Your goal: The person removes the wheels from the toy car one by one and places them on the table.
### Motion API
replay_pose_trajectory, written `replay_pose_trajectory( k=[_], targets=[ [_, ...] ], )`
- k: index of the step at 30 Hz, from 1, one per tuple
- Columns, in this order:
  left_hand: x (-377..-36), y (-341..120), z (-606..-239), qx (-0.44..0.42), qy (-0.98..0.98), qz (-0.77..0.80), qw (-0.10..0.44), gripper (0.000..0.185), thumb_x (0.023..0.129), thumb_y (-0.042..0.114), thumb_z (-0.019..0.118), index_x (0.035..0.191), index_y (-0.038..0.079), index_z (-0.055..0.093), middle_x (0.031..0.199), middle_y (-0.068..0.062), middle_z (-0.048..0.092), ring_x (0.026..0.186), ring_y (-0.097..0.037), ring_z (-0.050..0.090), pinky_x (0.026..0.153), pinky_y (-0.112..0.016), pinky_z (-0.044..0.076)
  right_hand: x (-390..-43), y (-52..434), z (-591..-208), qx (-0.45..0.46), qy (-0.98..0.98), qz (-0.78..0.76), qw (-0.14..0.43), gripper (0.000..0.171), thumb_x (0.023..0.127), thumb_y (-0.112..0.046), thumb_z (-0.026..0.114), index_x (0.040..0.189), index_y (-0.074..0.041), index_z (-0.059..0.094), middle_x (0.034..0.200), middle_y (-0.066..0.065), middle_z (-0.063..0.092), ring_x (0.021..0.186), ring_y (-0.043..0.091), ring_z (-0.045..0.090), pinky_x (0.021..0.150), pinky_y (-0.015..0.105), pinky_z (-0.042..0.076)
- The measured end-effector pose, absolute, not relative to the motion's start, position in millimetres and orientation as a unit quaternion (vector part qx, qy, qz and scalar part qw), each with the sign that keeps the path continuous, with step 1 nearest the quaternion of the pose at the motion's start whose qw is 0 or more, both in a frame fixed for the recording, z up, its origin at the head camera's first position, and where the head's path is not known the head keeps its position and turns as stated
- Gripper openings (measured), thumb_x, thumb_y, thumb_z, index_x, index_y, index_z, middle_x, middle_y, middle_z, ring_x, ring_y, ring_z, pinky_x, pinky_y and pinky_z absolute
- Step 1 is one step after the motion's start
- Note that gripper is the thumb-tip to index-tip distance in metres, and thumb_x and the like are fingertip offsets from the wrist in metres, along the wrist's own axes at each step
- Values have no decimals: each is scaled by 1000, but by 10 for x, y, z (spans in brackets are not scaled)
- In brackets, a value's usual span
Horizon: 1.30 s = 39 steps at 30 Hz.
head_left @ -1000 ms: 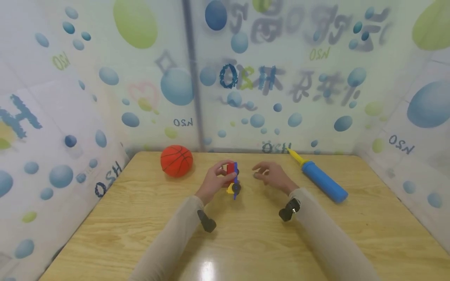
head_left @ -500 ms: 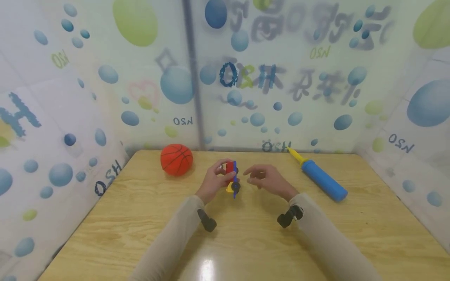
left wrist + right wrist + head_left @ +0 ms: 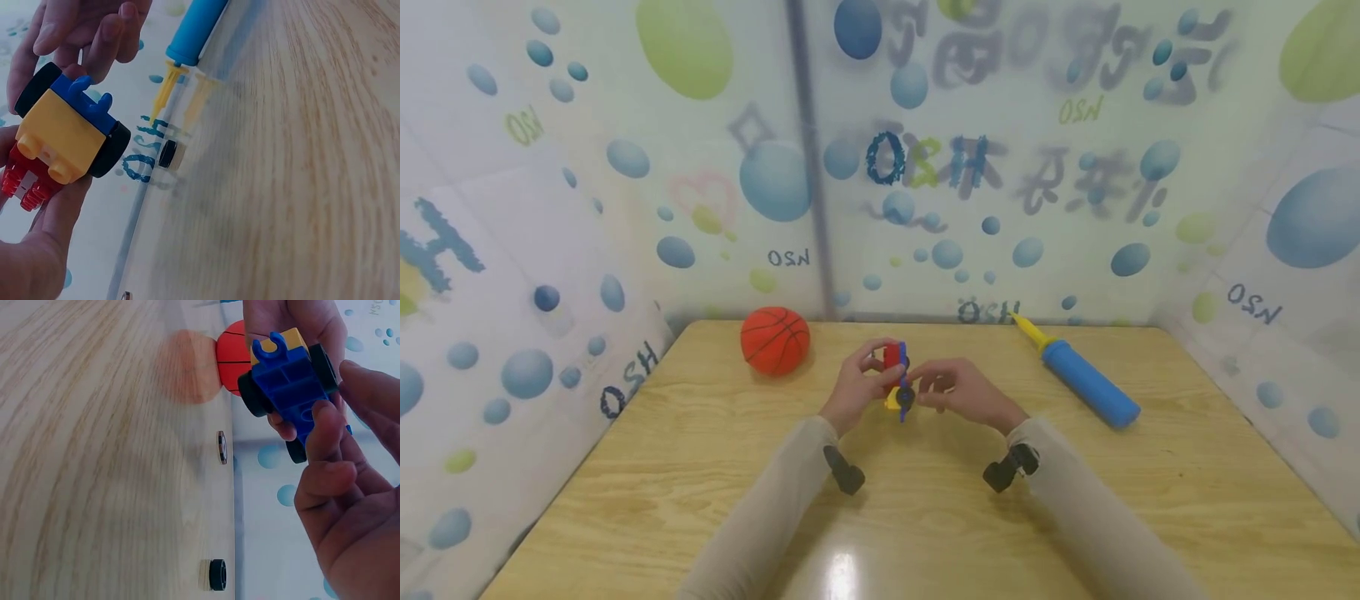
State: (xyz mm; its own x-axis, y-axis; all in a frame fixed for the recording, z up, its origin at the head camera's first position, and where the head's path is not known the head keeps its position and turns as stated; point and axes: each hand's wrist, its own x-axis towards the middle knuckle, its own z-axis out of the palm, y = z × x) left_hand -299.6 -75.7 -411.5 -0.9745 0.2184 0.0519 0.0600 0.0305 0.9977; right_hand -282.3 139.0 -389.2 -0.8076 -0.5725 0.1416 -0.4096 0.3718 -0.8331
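My left hand [image 3: 856, 390] grips a toy car [image 3: 892, 356] of building blocks above the table. In the left wrist view the car [image 3: 65, 134] shows a yellow block, a red studded block, a blue base and black wheels. The right wrist view shows the car's blue underside [image 3: 290, 387] with a hook at one end, wheels and a blue stub near the other end. My right hand [image 3: 967, 390] is at the car's right side, fingers bent and apart. Its index fingertip [image 3: 327, 412] overlaps the base, while the thumb tip [image 3: 350, 369] is beside a wheel.
A loose black wheel [image 3: 167, 153] lies on the wooden table [image 3: 700, 500], with a small round disc [image 3: 222, 447] farther left. A red basketball-patterned ball [image 3: 775, 342] sits at the back left. The blue hand pump [image 3: 1090, 383] with its yellow nozzle lies right. Patterned curtains surround the table.
My right hand has moved left and slightly nearer to me, up to the toy car. The left hand keeps its grip on the car in about the same place.
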Motion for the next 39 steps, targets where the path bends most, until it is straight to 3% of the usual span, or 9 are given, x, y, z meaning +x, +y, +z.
replay_pose_trajectory(
  k=[12,20,26,32,39],
  targets=[
    [-2984,-713,-4102,110,729,672,64,41,93,16,72,132,21,60,99,-8,62,81,-17,65,74,-30,60,-2813,1360,-3945,-312,817,-474,99,30,91,-11,73,120,-11,71,103,9,74,80,22,65,68,51,59],
    [-2981,-696,-4095,104,722,680,65,39,93,12,71,131,17,60,94,-7,61,78,-16,64,70,-28,60,-2800,1320,-3929,-322,825,-457,84,28,90,-13,75,117,-6,70,106,10,74,77,14,65,65,30,57],
    [-2976,-680,-4096,93,728,676,65,40,93,13,71,131,21,59,100,-8,59,87,-18,62,76,-27,60,-2787,1290,-3944,-317,825,-463,73,24,88,-10,77,111,-8,71,104,12,73,71,15,60,66,29,56],
    [-2982,-656,-4148,100,724,680,64,40,92,11,73,129,21,60,102,-8,58,93,-18,59,78,-29,60,-2763,1256,-3977,-305,826,-470,66,19,86,-5,77,103,-7,71,106,12,75,88,21,70,84,30,58],
    [-2970,-591,-4158,101,728,675,69,41,92,15,73,130,24,60,107,-10,57,92,-17,59,75,-28,59,-2771,1253,-4019,-284,820,-494,50,16,82,-4,81,95,-5,72,102,13,75,93,23,72,87,31,58]
  ],
)
